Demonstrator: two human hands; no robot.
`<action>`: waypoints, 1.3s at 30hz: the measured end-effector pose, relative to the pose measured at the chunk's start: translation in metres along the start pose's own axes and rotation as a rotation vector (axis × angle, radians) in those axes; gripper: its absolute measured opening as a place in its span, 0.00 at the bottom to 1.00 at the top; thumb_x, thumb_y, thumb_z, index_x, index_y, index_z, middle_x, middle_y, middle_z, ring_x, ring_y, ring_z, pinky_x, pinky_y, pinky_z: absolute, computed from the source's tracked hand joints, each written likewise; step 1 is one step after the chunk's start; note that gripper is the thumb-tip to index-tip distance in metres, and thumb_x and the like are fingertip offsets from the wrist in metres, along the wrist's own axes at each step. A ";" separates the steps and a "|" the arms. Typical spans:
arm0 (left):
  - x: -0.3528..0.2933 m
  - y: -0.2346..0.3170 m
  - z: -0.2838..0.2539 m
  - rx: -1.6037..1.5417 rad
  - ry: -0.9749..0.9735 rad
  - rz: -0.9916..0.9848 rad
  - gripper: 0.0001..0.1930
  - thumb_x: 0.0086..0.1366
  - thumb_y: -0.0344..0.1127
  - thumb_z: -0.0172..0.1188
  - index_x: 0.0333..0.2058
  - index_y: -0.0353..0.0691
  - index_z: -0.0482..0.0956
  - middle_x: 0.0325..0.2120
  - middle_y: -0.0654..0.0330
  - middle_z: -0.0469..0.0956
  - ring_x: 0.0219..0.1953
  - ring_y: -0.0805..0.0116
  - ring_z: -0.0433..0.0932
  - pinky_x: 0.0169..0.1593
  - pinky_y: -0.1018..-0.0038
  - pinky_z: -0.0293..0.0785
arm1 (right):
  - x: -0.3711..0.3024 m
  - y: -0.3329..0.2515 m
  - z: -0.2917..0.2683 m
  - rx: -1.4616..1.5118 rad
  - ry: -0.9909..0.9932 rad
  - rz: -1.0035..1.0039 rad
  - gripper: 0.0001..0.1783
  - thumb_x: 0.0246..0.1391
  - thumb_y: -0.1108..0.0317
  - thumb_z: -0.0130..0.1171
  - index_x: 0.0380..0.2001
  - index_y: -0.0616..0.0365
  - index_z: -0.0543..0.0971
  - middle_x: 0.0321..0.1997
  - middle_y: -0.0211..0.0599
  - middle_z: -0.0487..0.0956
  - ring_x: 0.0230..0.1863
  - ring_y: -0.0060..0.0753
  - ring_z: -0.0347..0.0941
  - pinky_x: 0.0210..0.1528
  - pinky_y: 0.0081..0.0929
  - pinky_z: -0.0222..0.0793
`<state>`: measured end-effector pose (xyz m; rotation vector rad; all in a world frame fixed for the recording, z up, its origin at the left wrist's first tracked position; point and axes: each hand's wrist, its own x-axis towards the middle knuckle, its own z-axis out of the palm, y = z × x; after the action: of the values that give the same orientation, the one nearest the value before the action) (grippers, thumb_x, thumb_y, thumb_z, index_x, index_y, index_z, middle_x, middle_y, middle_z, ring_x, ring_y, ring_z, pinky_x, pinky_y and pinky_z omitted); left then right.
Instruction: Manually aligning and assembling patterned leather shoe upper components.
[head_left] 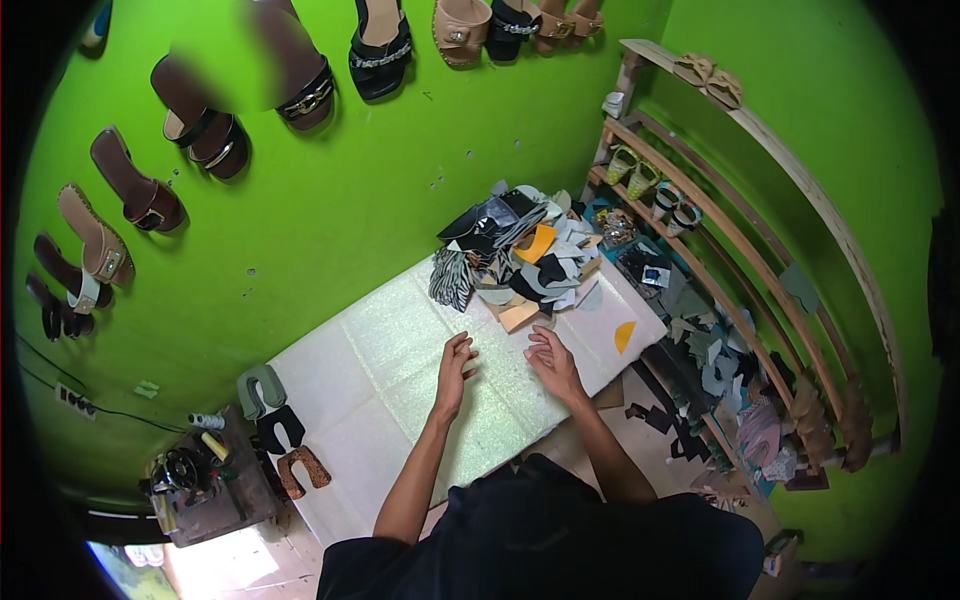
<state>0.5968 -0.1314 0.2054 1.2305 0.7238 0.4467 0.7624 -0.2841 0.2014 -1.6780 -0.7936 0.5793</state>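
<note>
My left hand [455, 372] is held over the middle of the table [350, 400], fingers loosely curved and apart, holding nothing. Across from it is my right hand [553, 366], also without anything in it, its fingers bent and spread toward the left. A heap of material scraps [520, 250] in black, grey, white and zebra stripes lies just beyond both hands. An orange-yellow scrap [536, 243] rests on the heap, and a tan block-like piece [518, 316] sits at its near edge. Right of my right hand lies a yellow half-round piece [624, 336].
U-shaped cutouts in grey [262, 390], black [281, 428] and brown [303, 472] line the table's left end. A sewing machine [180, 470] stands beyond them. Sandals [140, 185] hang on the green wall. A wooden rack [720, 240] and more scraps [715, 360] border the right.
</note>
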 end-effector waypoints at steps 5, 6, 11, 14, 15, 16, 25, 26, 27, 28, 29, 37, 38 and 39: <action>0.035 -0.001 -0.001 -0.003 0.059 -0.043 0.26 0.72 0.51 0.44 0.64 0.46 0.62 0.60 0.57 0.67 0.56 0.62 0.71 0.55 0.63 0.69 | 0.046 0.005 0.016 0.001 -0.070 0.002 0.30 0.59 0.67 0.62 0.62 0.60 0.65 0.55 0.47 0.76 0.50 0.36 0.76 0.54 0.33 0.74; 0.043 0.000 -0.001 -0.006 0.069 -0.049 0.26 0.72 0.51 0.44 0.64 0.46 0.62 0.60 0.57 0.67 0.56 0.62 0.71 0.55 0.63 0.69 | 0.056 0.005 0.019 0.003 -0.074 0.002 0.29 0.59 0.67 0.62 0.61 0.60 0.66 0.54 0.47 0.76 0.50 0.36 0.76 0.54 0.32 0.74; 0.088 0.005 0.005 0.041 0.136 -0.053 0.24 0.72 0.47 0.45 0.63 0.45 0.63 0.57 0.56 0.71 0.55 0.62 0.72 0.53 0.64 0.70 | 0.108 0.031 0.031 0.061 -0.105 -0.071 0.27 0.59 0.69 0.62 0.59 0.62 0.68 0.53 0.48 0.76 0.47 0.35 0.78 0.52 0.31 0.75; 0.118 0.000 0.006 0.017 0.188 -0.024 0.23 0.72 0.46 0.50 0.61 0.42 0.66 0.50 0.57 0.73 0.50 0.67 0.73 0.50 0.70 0.70 | 0.135 0.040 0.037 -0.033 -0.117 -0.068 0.25 0.59 0.74 0.60 0.58 0.63 0.68 0.52 0.46 0.77 0.48 0.30 0.77 0.52 0.28 0.75; 0.128 -0.002 0.005 0.021 0.193 -0.017 0.23 0.72 0.46 0.50 0.61 0.42 0.66 0.50 0.57 0.73 0.50 0.67 0.73 0.50 0.70 0.70 | 0.144 0.042 0.040 -0.029 -0.120 -0.076 0.25 0.59 0.74 0.60 0.58 0.63 0.68 0.52 0.46 0.77 0.48 0.30 0.77 0.52 0.28 0.75; 0.136 -0.004 0.006 0.048 0.209 -0.016 0.22 0.72 0.45 0.50 0.60 0.41 0.68 0.48 0.58 0.74 0.48 0.68 0.74 0.48 0.71 0.71 | 0.151 0.044 0.042 -0.007 -0.133 -0.047 0.25 0.58 0.74 0.60 0.58 0.63 0.68 0.52 0.46 0.77 0.48 0.31 0.77 0.52 0.29 0.75; 0.216 -0.010 0.016 0.521 0.368 0.212 0.15 0.61 0.31 0.61 0.46 0.34 0.79 0.36 0.55 0.80 0.32 0.67 0.77 0.39 0.72 0.74 | 0.212 0.062 0.052 -0.121 -0.160 -0.112 0.22 0.57 0.75 0.59 0.55 0.64 0.70 0.49 0.48 0.79 0.45 0.36 0.79 0.47 0.29 0.77; 0.222 -0.009 0.017 0.522 0.368 0.205 0.15 0.61 0.31 0.61 0.46 0.34 0.79 0.36 0.55 0.80 0.32 0.67 0.77 0.39 0.72 0.74 | 0.216 0.064 0.054 -0.120 -0.163 -0.106 0.22 0.57 0.75 0.59 0.55 0.64 0.70 0.49 0.48 0.79 0.45 0.36 0.79 0.47 0.29 0.77; 0.228 -0.009 0.019 0.631 0.400 0.250 0.15 0.59 0.31 0.62 0.44 0.35 0.79 0.36 0.52 0.78 0.35 0.61 0.77 0.42 0.68 0.73 | 0.221 0.067 0.057 -0.123 -0.159 -0.121 0.21 0.57 0.75 0.59 0.54 0.64 0.71 0.49 0.47 0.79 0.45 0.37 0.80 0.46 0.29 0.78; 0.233 -0.010 0.020 0.740 0.434 0.293 0.15 0.57 0.31 0.63 0.43 0.35 0.80 0.36 0.50 0.77 0.38 0.55 0.76 0.44 0.64 0.73 | 0.224 0.069 0.060 -0.125 -0.157 -0.139 0.21 0.57 0.75 0.58 0.54 0.64 0.71 0.48 0.47 0.80 0.44 0.37 0.80 0.45 0.29 0.78; 0.238 -0.011 0.021 0.850 0.467 0.337 0.15 0.55 0.31 0.64 0.42 0.35 0.80 0.36 0.47 0.76 0.40 0.49 0.76 0.46 0.60 0.73 | 0.226 0.070 0.061 -0.123 -0.164 -0.133 0.21 0.57 0.75 0.58 0.54 0.64 0.71 0.48 0.47 0.80 0.44 0.37 0.80 0.45 0.29 0.78; 0.254 -0.006 0.036 1.077 0.532 0.360 0.13 0.52 0.33 0.67 0.38 0.38 0.81 0.34 0.50 0.74 0.41 0.50 0.75 0.44 0.59 0.72 | 0.231 0.080 0.057 -0.073 -0.193 -0.080 0.19 0.55 0.76 0.58 0.51 0.63 0.71 0.48 0.48 0.80 0.45 0.43 0.80 0.47 0.35 0.76; 0.255 -0.009 0.035 1.081 0.535 0.384 0.10 0.54 0.33 0.66 0.36 0.39 0.81 0.33 0.51 0.74 0.40 0.51 0.75 0.43 0.59 0.72 | 0.230 0.079 0.056 -0.071 -0.196 -0.078 0.19 0.55 0.76 0.58 0.51 0.63 0.71 0.48 0.48 0.80 0.45 0.43 0.80 0.47 0.35 0.76; 0.255 -0.011 0.034 1.084 0.537 0.408 0.07 0.56 0.32 0.65 0.34 0.39 0.81 0.32 0.52 0.74 0.40 0.52 0.75 0.42 0.59 0.72 | 0.229 0.079 0.056 -0.071 -0.192 -0.073 0.19 0.55 0.76 0.57 0.51 0.63 0.71 0.48 0.48 0.80 0.45 0.43 0.80 0.48 0.34 0.76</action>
<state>0.7994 0.0120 0.1353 2.3456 1.2526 0.7795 0.8871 -0.0855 0.1183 -1.6670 -1.0198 0.6747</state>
